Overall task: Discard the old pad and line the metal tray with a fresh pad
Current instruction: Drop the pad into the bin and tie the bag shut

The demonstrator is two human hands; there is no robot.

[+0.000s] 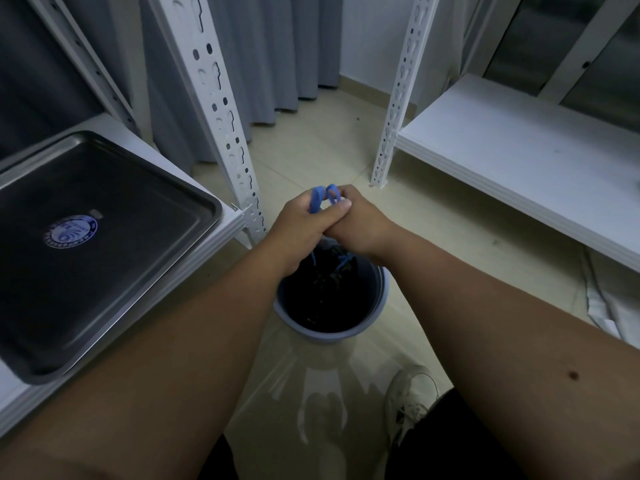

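A blue bin point(331, 299) sits on the floor between white shelves; both hands point(325, 225) pinch blue drawstrings point(323, 197) above it. The metal tray point(100, 244) lies bare, stickered.

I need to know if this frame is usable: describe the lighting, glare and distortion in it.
Head view: dim, bluish light; wide-angle lens bows the shelf posts outward; the glossy floor mirrors them as pale glare near the shoe; the metal tray shows only a dull sheen, its sticker readable as a shape, not text; the bin interior is nearly black; both hands, left hand and right hand, are sharp.
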